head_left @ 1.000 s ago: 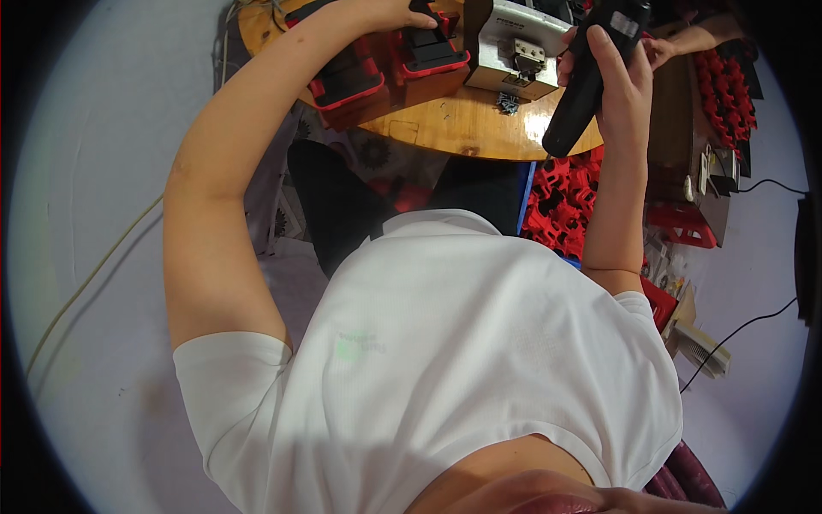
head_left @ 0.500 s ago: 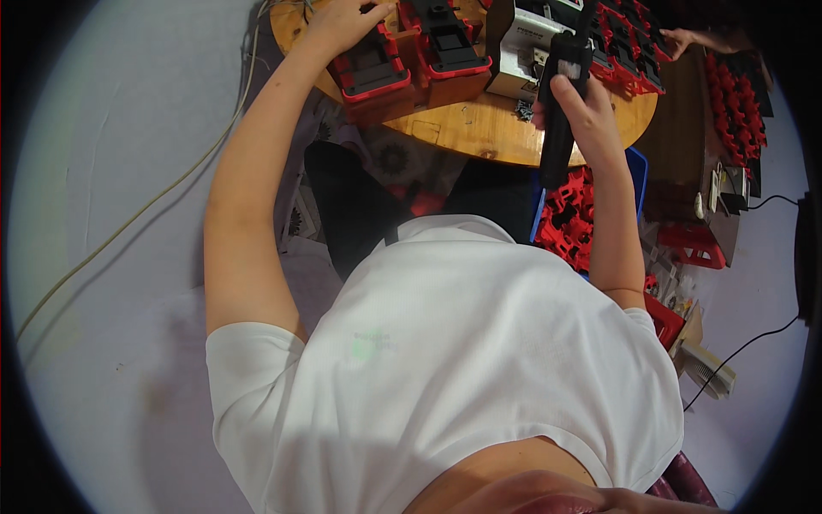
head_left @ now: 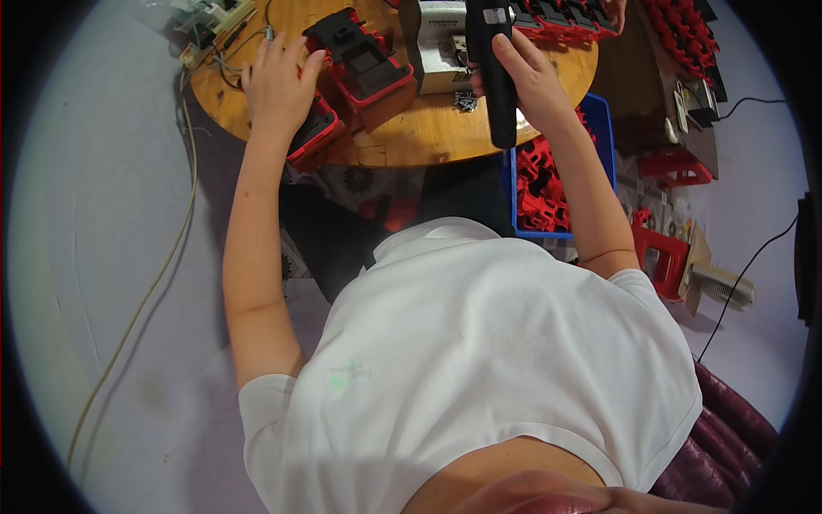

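My left hand (head_left: 281,94) lies with spread fingers over a red-and-black plastic casing (head_left: 317,125), which it mostly covers. That casing rests on a brown block at the table's left. Beside it, a second red-and-black casing (head_left: 358,58) sits on another brown block (head_left: 390,98). Wrapped in my right hand (head_left: 533,84) is a black electric screwdriver (head_left: 497,98), held upright near the table's front edge; its top end is cut off by the picture. Left of it is a small pile of screws (head_left: 465,101), in front of a silver metal box (head_left: 443,47).
The round wooden table (head_left: 428,137) carries cables and a power strip (head_left: 218,26) at far left. More red-and-black casings (head_left: 565,21) stand at far right, near another person's hand (head_left: 615,13). A blue crate (head_left: 610,141) of red parts (head_left: 539,184) stands below my right forearm.
The view has shifted, so the table appears farther left. My left hand has moved from the left casing's far end to lie spread over it. My right hand still holds the screwdriver.
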Available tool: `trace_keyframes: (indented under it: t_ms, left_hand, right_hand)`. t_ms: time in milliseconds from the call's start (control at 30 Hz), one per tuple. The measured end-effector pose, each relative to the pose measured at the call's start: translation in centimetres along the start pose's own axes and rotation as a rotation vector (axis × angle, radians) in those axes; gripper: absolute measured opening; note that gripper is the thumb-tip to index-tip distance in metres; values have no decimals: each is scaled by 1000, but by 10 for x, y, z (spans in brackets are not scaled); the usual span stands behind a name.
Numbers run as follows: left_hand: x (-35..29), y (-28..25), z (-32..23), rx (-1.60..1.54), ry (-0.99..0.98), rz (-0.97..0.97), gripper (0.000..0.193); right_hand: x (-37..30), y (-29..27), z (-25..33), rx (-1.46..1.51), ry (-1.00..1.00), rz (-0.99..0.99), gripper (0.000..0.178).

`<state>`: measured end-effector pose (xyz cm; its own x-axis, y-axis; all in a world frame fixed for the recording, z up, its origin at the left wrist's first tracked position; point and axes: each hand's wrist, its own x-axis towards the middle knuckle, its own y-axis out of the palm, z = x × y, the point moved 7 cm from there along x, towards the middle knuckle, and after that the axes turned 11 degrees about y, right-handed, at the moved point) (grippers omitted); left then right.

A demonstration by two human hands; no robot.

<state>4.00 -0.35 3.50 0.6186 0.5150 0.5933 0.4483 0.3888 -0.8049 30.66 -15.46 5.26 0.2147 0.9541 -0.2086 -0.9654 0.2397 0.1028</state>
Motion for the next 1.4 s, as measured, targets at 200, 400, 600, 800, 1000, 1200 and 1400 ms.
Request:
trace_keyframes:
  t_ms: [200, 400, 600, 800, 1000, 1200, 1400]
  left_hand:
    - [2, -4, -6, -63, 1, 47, 44]
    - [-1, -5, -6, -66, 39, -10, 43]
    - [2, -4, -2, -81, 38, 63, 41]
    - [6, 19, 26, -70, 72, -41, 27]
    - [12, 5, 16, -62, 40, -140, 22]
    - [14, 19, 29, -46, -98, 47, 28]
    - [10, 31, 41, -16, -114, 111, 27]
  right_hand:
    - [-14, -15, 23, -303, -211, -59, 46]
    - [-9, -30, 43, -518, -438, -215, 35]
    - [-15, 0, 72, -321, -523, -170, 51]
    - [-3, 12, 100, -62, -705, -155, 27]
    - [-1, 21, 88, -83, -732, -134, 28]
    - [-4, 5, 92, -207, -757, -297, 30]
    - [-9, 5, 87, -71, -617, -371, 27]
